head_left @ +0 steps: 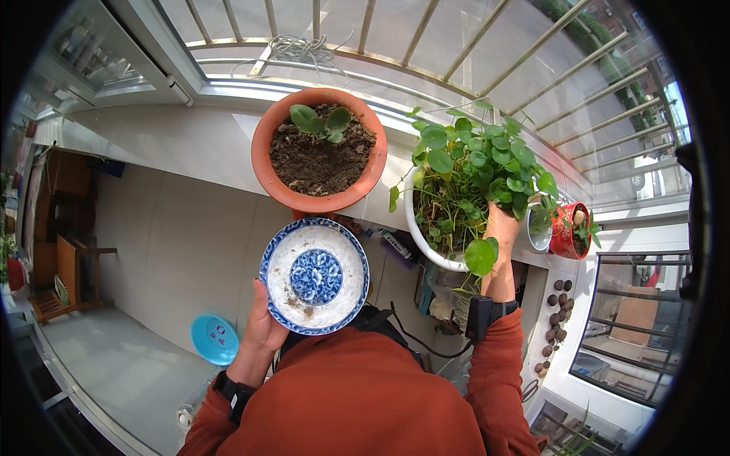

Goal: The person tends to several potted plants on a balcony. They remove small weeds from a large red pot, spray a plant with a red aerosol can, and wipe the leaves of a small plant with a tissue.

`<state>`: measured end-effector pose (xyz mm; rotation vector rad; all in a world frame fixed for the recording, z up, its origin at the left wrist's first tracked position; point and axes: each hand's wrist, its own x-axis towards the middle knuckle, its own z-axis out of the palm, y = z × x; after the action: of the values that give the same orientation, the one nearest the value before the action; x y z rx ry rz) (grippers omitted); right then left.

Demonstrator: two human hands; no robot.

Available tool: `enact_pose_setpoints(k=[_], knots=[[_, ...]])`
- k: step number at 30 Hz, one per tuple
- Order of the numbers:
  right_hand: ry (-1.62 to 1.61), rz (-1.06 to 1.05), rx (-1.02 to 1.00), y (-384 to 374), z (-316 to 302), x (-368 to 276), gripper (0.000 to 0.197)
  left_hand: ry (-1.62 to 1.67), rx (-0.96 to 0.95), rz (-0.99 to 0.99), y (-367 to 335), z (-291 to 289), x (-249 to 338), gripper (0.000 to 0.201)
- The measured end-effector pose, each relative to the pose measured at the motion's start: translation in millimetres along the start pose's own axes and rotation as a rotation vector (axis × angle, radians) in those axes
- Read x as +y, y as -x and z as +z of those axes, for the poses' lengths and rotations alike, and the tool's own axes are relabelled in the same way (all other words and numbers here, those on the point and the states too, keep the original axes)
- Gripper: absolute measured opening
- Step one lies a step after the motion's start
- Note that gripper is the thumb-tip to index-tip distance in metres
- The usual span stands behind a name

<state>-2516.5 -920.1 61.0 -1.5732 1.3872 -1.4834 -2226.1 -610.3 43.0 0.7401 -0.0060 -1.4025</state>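
Note:
A blue-and-white patterned plate (351,266) is held at its left edge by my left hand (264,323), fingers closed on the rim. A few dark crumbs of dirt (308,311) lie on its face. My right hand (502,232) reaches into a bushy plant with round green leaves (487,156), at the right side of its white pot (412,220). Leaves hide those fingers. Just beyond the plate, a terracotta pot (262,156) on the sill holds dark soil (319,163) and a small green seedling (323,121).
Right of my right hand stand a clear container (541,228) and a red pot (566,235). Several dark round objects (561,315) lie along the right ledge. A light blue basin (209,351) rests low at left. Metal railings (365,26) run outside the window.

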Motion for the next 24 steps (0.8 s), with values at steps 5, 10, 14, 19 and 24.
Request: enact_pose_setpoints(k=[5,10,14,19,24], knots=[[0.084,0.055,0.034,-11.3,-25.9,6.7,0.035,0.045,0.032,-0.026,-0.2,-7.1,-1.0,0.069],[-0.061,0.219,0.065,-26.4,-58.6,6.3,0.035,0.1,0.055,-0.036,-3.0,-14.9,-2.8,0.067],[-0.287,0.261,0.011,-39.4,-74.8,-1.2,0.032,0.121,0.07,-0.031,-4.4,-20.3,-2.7,0.067],[-0.329,0.419,-0.024,-46.6,-88.5,-24.4,0.027,0.139,0.066,-0.022,-5.8,-25.0,-2.9,0.067],[-0.249,0.306,0.028,-43.6,-84.0,-38.8,0.028,0.13,0.093,-0.047,-4.9,-28.1,0.9,0.07]])
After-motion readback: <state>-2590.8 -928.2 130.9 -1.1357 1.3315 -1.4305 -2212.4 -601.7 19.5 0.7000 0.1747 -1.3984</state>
